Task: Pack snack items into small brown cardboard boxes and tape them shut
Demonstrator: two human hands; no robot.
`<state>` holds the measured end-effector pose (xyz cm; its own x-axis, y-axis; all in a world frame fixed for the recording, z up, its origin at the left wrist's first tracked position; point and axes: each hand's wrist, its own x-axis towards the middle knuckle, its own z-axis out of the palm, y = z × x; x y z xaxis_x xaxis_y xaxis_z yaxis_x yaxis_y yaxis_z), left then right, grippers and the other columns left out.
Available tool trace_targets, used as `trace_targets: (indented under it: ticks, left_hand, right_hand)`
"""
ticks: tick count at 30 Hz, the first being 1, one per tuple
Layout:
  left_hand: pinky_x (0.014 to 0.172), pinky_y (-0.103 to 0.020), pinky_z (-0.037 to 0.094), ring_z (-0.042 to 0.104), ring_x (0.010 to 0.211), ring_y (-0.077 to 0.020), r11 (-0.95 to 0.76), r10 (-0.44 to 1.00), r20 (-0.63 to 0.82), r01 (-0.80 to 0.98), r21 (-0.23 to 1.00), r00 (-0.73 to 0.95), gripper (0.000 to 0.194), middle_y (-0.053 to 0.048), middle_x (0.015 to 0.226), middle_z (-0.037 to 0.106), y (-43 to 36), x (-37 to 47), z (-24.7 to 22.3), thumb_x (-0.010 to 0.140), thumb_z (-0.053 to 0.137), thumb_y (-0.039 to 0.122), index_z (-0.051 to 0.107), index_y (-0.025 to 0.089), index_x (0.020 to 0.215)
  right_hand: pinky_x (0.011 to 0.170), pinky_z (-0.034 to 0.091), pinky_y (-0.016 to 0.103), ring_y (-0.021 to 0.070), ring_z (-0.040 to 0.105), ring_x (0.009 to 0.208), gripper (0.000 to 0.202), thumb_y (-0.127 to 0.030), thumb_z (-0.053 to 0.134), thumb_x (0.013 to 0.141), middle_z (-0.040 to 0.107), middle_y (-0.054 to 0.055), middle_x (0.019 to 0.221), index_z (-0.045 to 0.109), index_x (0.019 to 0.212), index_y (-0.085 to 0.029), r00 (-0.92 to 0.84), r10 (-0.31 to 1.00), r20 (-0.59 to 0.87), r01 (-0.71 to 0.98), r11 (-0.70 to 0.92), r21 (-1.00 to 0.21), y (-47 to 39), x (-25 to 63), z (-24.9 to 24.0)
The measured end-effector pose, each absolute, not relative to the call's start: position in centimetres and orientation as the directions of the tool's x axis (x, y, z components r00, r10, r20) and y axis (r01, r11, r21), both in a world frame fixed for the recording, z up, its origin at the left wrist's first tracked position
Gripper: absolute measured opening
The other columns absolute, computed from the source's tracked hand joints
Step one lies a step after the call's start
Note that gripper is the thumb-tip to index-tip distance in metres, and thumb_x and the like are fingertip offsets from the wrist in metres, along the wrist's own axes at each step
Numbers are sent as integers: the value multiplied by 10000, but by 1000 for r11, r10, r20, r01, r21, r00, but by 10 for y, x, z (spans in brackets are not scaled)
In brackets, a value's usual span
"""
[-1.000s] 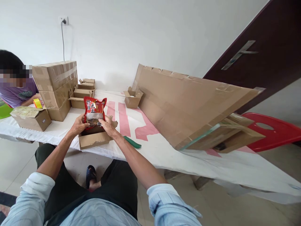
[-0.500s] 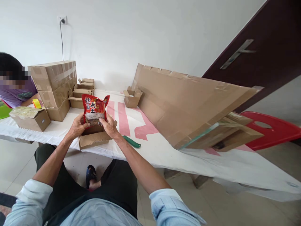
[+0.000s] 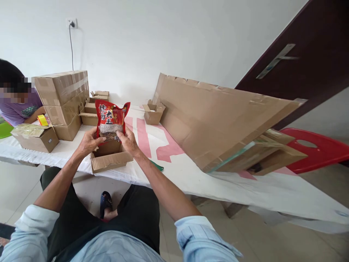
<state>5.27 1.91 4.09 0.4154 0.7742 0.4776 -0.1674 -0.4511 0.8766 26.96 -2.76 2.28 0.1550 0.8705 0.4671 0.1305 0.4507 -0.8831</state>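
Observation:
A red printed food packet [image 3: 111, 118] is held upright between my two hands, its lettered face toward me. My left hand [image 3: 90, 142] grips the lower left side, with the thumb on the front. At the lower right side, my right hand [image 3: 128, 141] grips it the same way. Just below and behind the hands, an open cardboard box [image 3: 111, 162] stands at the table's front edge, its front flap folded outward. A green object [image 3: 157, 166] lies to the right of the box, partly hidden by my right forearm.
Taped boxes [image 3: 64, 98] are stacked at the left, near a person in purple [image 3: 23, 105] and a closed box [image 3: 35, 137]. Open boxes [image 3: 89, 112] stand behind the packet. A small open box [image 3: 153, 113] and a large cardboard sheet [image 3: 212, 120] are farther right, beside a red chair [image 3: 321, 149].
The packet has risen slightly above the box, and both hands still hold it. More of the box's inside shows. My right forearm now covers more of the green object.

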Motion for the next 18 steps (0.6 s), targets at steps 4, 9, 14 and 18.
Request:
trace_targets:
  ticks: [4,9,14,18]
  left_hand:
    - [838,-374,683,823,878,-256,-468,756,485,-156,870,440,588,-95,1017,877,30,61,66,727,1094,464,839,135,1142]
    - [830,-364,691,823,875,-245,-562,734,578,-158,812,358,535,-64,977,860,41,62,90,707,1096,401,834,140,1094]
    - [969,-381,707,823,1029,-233,-654,719,670,-143,742,187,613,-25,1091,885,60,37,116,630,1134,410,810,196,1103]
    - [1009,-377,703,794,1024,-195,-656,743,662,-89,749,96,692,4,1123,905,78,16,123,555,1161,464,808,213,1094]
  right_hand:
    - [1109,620,477,318,747,1216,560,-700,733,956,842,92,1245,766,1303,-263,117,815,567,59,564,-824,-12,273,41]
    - [1088,623,463,304,740,1240,634,-791,746,977,827,99,1275,759,1334,-267,75,779,622,123,612,-781,-4,292,50]
    - [1075,610,471,276,754,1162,615,-840,734,966,808,80,1188,743,1208,-275,270,740,616,171,593,-787,22,351,20]
    - [821,604,354,217,718,933,627,-875,639,939,758,56,988,676,992,-252,434,802,411,102,410,-907,38,382,-33]
